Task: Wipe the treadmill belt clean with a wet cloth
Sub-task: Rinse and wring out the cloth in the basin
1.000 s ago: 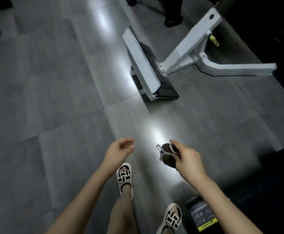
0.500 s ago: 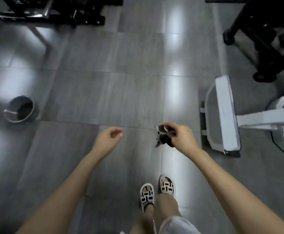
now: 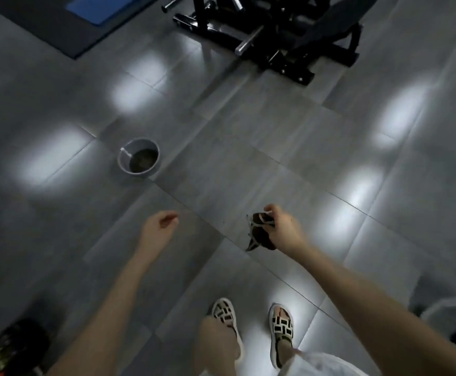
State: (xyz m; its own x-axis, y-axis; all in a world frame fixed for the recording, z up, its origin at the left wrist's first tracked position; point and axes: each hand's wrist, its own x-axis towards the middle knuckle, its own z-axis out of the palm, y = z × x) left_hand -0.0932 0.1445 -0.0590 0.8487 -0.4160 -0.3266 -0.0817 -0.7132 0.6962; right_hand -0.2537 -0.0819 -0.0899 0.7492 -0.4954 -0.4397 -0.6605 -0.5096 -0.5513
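A grey tiled floor (image 3: 275, 147) fills the view. At the top stands a black gym machine (image 3: 275, 36). A grey bucket (image 3: 140, 173) with something dark inside stands on the floor, well apart from both hands. The left hand (image 3: 159, 226) holds nothing, its fingers loosely curled. The right hand (image 3: 283, 229) grips the dark cloth (image 3: 259, 236) in the air above the tiles, with the fingers curled round it.

bucket (image 3: 138, 158) left-ahead | cloth (image 3: 259, 236) in right hand (image 3: 285, 229) | rack (image 3: 275, 36), probably, far ahead
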